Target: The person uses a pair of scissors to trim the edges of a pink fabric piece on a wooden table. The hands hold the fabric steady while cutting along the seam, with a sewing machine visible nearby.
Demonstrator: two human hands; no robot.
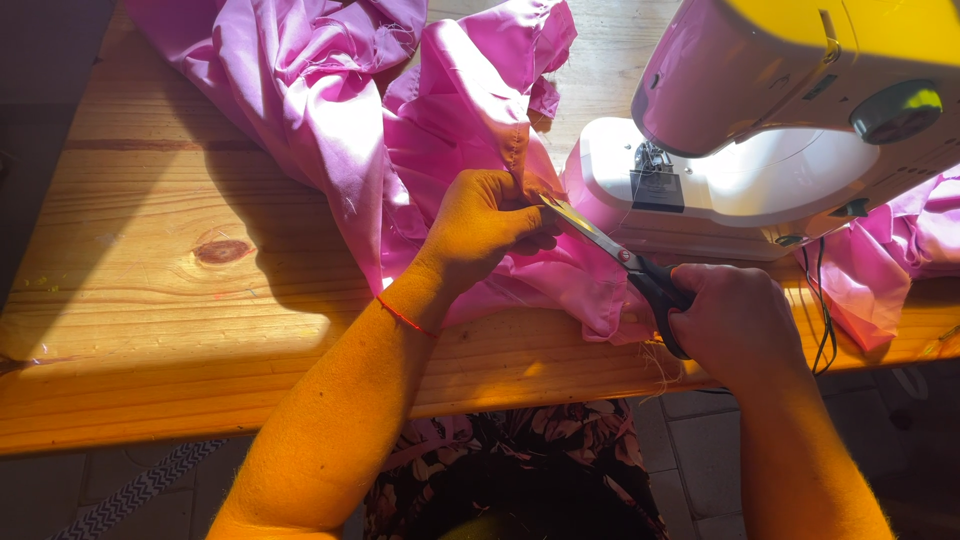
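A heap of pink fabric (pixel 330 90) lies on a wooden table (pixel 150 250). My left hand (pixel 485 220) pinches a fold of that fabric near the base of a white sewing machine (pixel 760 110). My right hand (pixel 735 320) grips black-handled scissors (pixel 625 262), whose blades point up-left and meet the fabric right at my left fingertips. A thin red thread band circles my left wrist.
More pink fabric (pixel 890 260) hangs off the table at the right, under the sewing machine. Dark cables (pixel 825 320) drop over the table's front edge. Tiled floor and a patterned strap (pixel 140 490) show below the table.
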